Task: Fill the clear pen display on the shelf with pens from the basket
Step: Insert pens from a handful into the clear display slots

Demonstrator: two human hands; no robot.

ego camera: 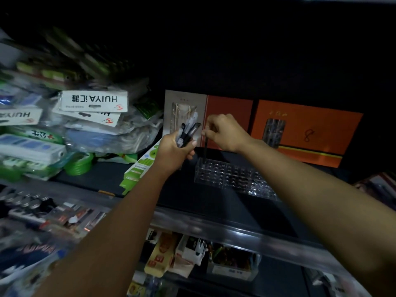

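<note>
The pen display (231, 174) was clear, glossy plastic, its rows of holes catching small highlights on the dark, matt shelf (214, 202). The pens (188, 131) looked like smooth plastic, some black, some translucent. At the shelf's back edge stood matt orange card boxes (306, 133); towards its left end lay crinkled, shiny plastic packets (111, 133).

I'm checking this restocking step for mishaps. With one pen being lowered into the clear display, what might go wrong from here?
The thin dark pen pinched by the right hand hangs at the far-left corner of the clear plastic pen display; in this dim light it may miss a hole. The left hand grips a loose bundle of black and clear pens that might slip. A push may slide the display.
</note>
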